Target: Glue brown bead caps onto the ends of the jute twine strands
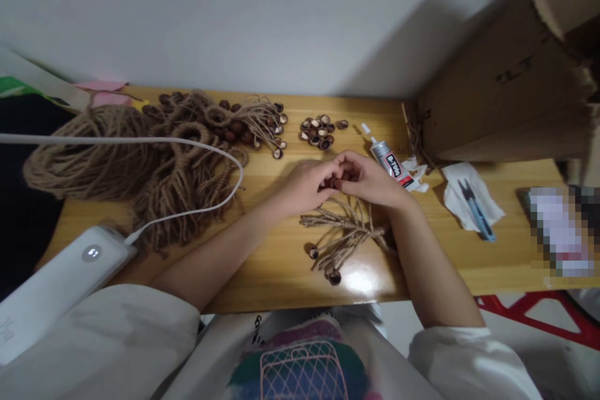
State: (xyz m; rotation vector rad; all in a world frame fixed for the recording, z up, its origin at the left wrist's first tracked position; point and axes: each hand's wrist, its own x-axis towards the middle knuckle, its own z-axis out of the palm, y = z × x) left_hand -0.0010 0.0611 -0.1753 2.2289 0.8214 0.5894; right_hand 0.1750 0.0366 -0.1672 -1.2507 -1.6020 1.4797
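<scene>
My left hand (309, 182) and my right hand (363, 180) meet over the middle of the table. Their fingers are closed around a small dark brown nutshell (333, 182), largely covered by the fingertips. Just below them lies a knotted bundle of jute twine (349, 234) with frayed strands, some running up toward the fingers. One nutshell (312, 252) sits at the bundle's left, and another nutshell (334, 277) rests at its lower end. Right of my right hand is a B-7000 glue tube (390, 161), its nozzle pointing up and left.
Half nutshells (319, 131) are clustered behind my hands. Jute twine (94, 153) and tasselled cords (180, 181) are heaped at left, near a white power bank (70, 290) with a cable. At right are blue snips (477, 211) on tissue and a cardboard box (497, 87).
</scene>
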